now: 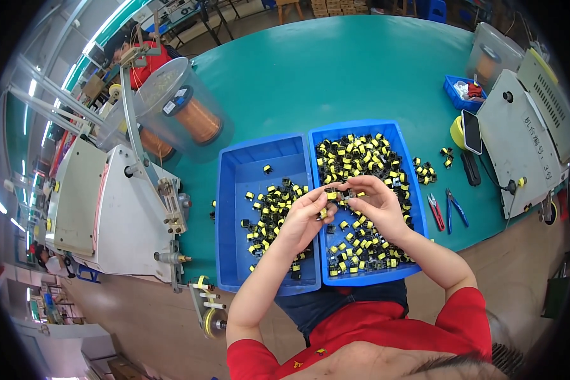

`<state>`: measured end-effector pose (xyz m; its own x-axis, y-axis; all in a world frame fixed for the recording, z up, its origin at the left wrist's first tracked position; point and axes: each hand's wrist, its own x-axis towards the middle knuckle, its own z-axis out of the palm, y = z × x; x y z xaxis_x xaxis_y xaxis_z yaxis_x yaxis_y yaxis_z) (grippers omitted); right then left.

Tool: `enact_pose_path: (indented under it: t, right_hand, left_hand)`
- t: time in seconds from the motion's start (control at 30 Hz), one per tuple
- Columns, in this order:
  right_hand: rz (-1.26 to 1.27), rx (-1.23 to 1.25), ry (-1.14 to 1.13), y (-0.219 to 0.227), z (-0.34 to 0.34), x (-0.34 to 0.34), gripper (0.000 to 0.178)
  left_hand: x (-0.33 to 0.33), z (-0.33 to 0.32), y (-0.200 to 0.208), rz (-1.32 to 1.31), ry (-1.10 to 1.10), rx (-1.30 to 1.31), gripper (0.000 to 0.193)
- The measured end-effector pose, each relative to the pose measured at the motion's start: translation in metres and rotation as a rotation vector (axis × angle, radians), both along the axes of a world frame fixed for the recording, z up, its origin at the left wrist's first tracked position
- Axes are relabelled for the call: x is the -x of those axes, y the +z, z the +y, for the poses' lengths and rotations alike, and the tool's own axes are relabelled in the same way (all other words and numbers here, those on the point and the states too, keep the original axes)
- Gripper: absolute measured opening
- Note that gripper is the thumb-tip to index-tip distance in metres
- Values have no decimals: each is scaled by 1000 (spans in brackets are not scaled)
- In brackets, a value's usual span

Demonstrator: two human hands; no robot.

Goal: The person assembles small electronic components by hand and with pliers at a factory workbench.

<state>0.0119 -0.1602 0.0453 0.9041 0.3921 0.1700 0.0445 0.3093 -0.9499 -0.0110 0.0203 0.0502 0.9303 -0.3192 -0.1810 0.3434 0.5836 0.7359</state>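
Both hands are raised over the inner edges of two blue bins. My left hand (304, 216) is closed on small black coil bobbins wrapped in yellow tape; one such coil bobbin (323, 213) shows at its palm. My right hand (380, 206) pinches another small coil bobbin (347, 194) at its fingertips, close to the left fingertips. Beneath them, the right blue bin (415, 190) is filled with many of these bobbins. Fewer lie in the left blue bin (229, 190), mostly heaped along its right half. The fingers partly hide the held pieces.
On the green table (335, 69), red-handled cutters (436, 212) and blue-handled pliers (456, 210) lie right of the bins, near a phone (471, 132) and loose bobbins (424, 171). A winding machine (130, 209) and copper wire spool (198, 119) stand left; a grey machine box (519, 136) stands right.
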Motion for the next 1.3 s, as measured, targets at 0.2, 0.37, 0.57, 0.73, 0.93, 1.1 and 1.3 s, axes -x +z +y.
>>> enact_pose_path:
  t: [0.2, 0.37, 0.57, 0.73, 0.93, 1.1, 1.3]
  right_hand:
    - [220, -128, 110, 0, -3, -4, 35]
    - [208, -86, 106, -2, -2, -4, 34]
    - [26, 45, 74, 1, 0, 0, 25]
    - [-474, 755, -50, -18, 0, -3, 25]
    - [-919, 1198, 103, -53, 5, 16, 43]
    - [-1007, 1305, 262, -64, 11, 14, 26]
    - [-1016, 1306, 311, -59, 9, 13, 25]
  left_hand:
    - [2, 0, 1, 26, 90, -21, 21]
    - [4, -9, -5, -154, 152, -246, 29]
    - [5, -5, -5, -10, 72, -66, 29]
    - [0, 2, -6, 34, 43, 144, 29]
    - [-3, 5, 1, 19, 140, -212, 25]
    - [-7, 12, -17, -378, 400, -1173, 22]
    - [-1, 22, -21, -450, 438, -1856, 21]
